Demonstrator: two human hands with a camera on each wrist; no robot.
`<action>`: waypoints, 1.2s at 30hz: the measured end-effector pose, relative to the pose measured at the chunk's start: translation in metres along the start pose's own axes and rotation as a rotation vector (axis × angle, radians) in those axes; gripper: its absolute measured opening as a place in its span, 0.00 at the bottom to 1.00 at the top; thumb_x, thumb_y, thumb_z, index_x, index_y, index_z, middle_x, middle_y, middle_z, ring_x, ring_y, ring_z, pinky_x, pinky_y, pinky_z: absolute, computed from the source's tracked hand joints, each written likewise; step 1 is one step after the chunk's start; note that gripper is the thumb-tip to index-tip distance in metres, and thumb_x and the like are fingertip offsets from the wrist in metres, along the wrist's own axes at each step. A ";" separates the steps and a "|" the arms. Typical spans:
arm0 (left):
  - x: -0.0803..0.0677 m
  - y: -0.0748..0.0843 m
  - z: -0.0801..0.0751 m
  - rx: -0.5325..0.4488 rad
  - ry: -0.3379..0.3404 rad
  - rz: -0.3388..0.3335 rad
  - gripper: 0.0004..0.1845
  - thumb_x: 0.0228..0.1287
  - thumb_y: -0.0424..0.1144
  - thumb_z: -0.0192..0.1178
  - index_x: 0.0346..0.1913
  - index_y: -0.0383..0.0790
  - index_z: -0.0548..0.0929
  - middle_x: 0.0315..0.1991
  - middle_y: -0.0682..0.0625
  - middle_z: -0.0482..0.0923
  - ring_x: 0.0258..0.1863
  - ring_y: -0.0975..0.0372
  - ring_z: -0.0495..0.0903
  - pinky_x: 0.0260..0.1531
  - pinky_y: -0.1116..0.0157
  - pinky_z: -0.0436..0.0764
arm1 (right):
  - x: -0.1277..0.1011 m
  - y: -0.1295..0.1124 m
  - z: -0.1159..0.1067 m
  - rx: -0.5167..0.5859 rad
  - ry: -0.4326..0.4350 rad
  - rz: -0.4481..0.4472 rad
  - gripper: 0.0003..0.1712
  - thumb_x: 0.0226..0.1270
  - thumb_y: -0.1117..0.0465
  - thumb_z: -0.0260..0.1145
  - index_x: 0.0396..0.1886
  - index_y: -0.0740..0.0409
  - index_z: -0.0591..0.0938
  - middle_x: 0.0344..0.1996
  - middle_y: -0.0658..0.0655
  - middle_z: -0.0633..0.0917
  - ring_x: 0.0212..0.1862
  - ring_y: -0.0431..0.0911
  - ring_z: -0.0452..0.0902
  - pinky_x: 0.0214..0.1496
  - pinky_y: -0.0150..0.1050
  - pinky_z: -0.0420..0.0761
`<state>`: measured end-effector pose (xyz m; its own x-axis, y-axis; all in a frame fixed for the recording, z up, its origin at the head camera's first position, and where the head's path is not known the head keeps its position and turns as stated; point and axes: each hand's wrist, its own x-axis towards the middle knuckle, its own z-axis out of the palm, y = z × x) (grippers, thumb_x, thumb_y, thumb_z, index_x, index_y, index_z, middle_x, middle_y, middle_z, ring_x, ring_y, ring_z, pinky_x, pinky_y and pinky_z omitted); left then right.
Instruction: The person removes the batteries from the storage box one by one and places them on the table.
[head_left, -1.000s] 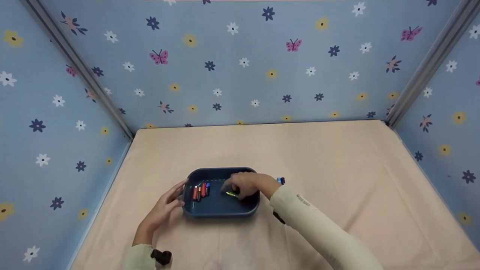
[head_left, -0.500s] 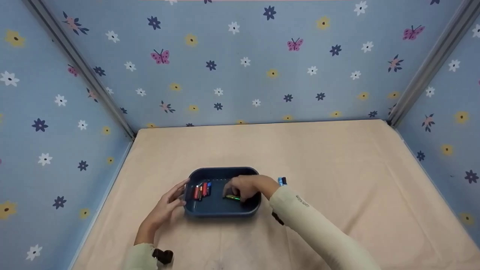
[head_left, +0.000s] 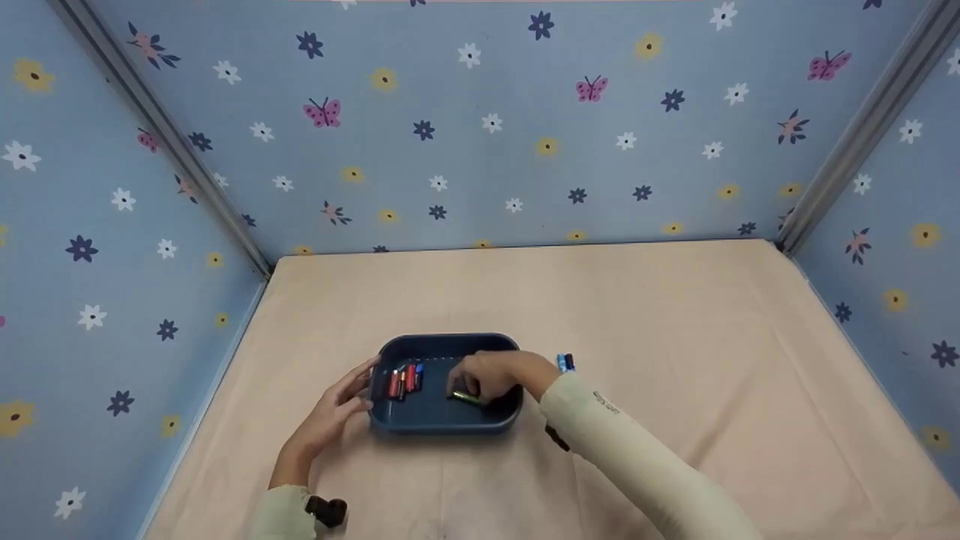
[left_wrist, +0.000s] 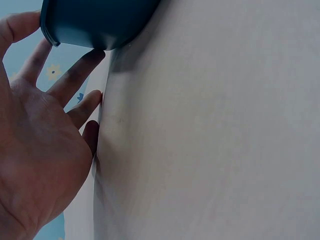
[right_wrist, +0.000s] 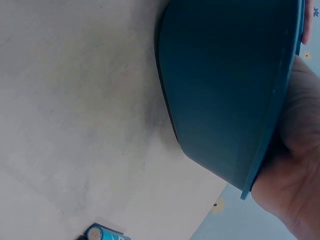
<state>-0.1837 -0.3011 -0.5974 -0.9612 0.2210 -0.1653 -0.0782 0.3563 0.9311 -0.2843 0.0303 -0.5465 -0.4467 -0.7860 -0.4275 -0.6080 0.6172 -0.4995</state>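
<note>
A: First item, and where was it?
B: One green battery, lying slanted inside the blue tray, right of its middle and towards the near side.

A: Held by?
B: Right hand. Fingers bent down about the battery, apparently pinching it towards its ends; contact partly hidden.

A: And the left hand?
B: Fingers spread and nearly straight, tips against the tray's left end. Nothing gripped.

A: Other contents?
B: One battery row, red, dark and blue pieces side by side, at the left of the tray, apart from the green one.

A: Outside it?
B: One battery pair, light blue and dark, on the bench, just right of the tray. Behind, one flowered wall.

A: Step in hand?
B: By my judgement, positioning the green battery in the tray. The next move called for parting the right fingers without rolling it, the tray steadied from the left.
</note>
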 end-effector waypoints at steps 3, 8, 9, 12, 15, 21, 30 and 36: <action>0.001 0.000 0.000 0.003 0.002 0.006 0.41 0.77 0.30 0.56 0.91 0.51 0.63 0.92 0.35 0.56 0.92 0.35 0.57 0.89 0.33 0.56 | -0.002 -0.002 -0.006 0.029 0.017 -0.025 0.33 0.73 0.73 0.72 0.73 0.44 0.87 0.45 0.52 0.90 0.41 0.37 0.79 0.45 0.32 0.80; 0.002 -0.001 0.000 0.000 -0.002 0.013 0.41 0.77 0.30 0.56 0.91 0.50 0.63 0.93 0.36 0.55 0.92 0.35 0.56 0.89 0.33 0.56 | -0.007 -0.007 -0.022 0.090 0.065 -0.088 0.34 0.72 0.73 0.74 0.76 0.51 0.84 0.48 0.58 0.90 0.45 0.41 0.82 0.54 0.42 0.87; 0.002 -0.001 0.000 -0.002 -0.002 0.013 0.41 0.77 0.30 0.56 0.91 0.49 0.63 0.93 0.36 0.55 0.92 0.35 0.56 0.89 0.33 0.56 | -0.008 -0.007 -0.024 0.103 0.076 -0.101 0.34 0.72 0.74 0.74 0.76 0.53 0.84 0.49 0.60 0.90 0.46 0.42 0.82 0.56 0.45 0.88; 0.002 -0.001 0.000 0.007 -0.002 0.013 0.41 0.77 0.30 0.56 0.91 0.49 0.63 0.92 0.34 0.55 0.92 0.34 0.57 0.88 0.32 0.57 | -0.011 -0.008 -0.028 0.121 0.114 -0.126 0.35 0.72 0.74 0.75 0.77 0.55 0.83 0.50 0.63 0.91 0.48 0.44 0.83 0.61 0.50 0.88; 0.002 -0.001 0.000 0.005 -0.003 0.012 0.41 0.78 0.30 0.56 0.91 0.49 0.62 0.92 0.34 0.56 0.91 0.34 0.58 0.88 0.32 0.59 | -0.013 -0.006 -0.027 0.113 0.164 -0.123 0.35 0.72 0.73 0.75 0.77 0.55 0.83 0.50 0.62 0.90 0.48 0.44 0.82 0.61 0.49 0.87; 0.002 -0.001 0.000 -0.004 0.006 -0.005 0.41 0.77 0.31 0.56 0.91 0.52 0.63 0.91 0.34 0.58 0.90 0.34 0.60 0.88 0.33 0.59 | -0.014 -0.001 -0.015 0.169 0.274 -0.140 0.33 0.72 0.73 0.73 0.76 0.57 0.84 0.49 0.62 0.90 0.45 0.42 0.79 0.54 0.42 0.83; 0.003 -0.001 -0.001 -0.011 0.006 -0.002 0.41 0.78 0.30 0.57 0.91 0.50 0.64 0.92 0.36 0.58 0.91 0.35 0.59 0.88 0.34 0.59 | -0.028 -0.008 0.003 0.289 0.464 -0.136 0.33 0.71 0.70 0.77 0.75 0.55 0.85 0.47 0.58 0.90 0.40 0.39 0.76 0.46 0.34 0.78; 0.002 0.001 -0.001 -0.003 0.009 -0.014 0.41 0.78 0.31 0.57 0.91 0.51 0.64 0.92 0.38 0.58 0.91 0.36 0.59 0.89 0.33 0.57 | -0.037 -0.015 0.010 0.397 0.588 -0.131 0.35 0.70 0.71 0.77 0.76 0.58 0.83 0.48 0.61 0.89 0.40 0.42 0.75 0.45 0.32 0.77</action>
<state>-0.1860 -0.3015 -0.5965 -0.9623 0.2079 -0.1755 -0.0925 0.3566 0.9297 -0.2521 0.0508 -0.5313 -0.7337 -0.6753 0.0755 -0.4465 0.3953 -0.8028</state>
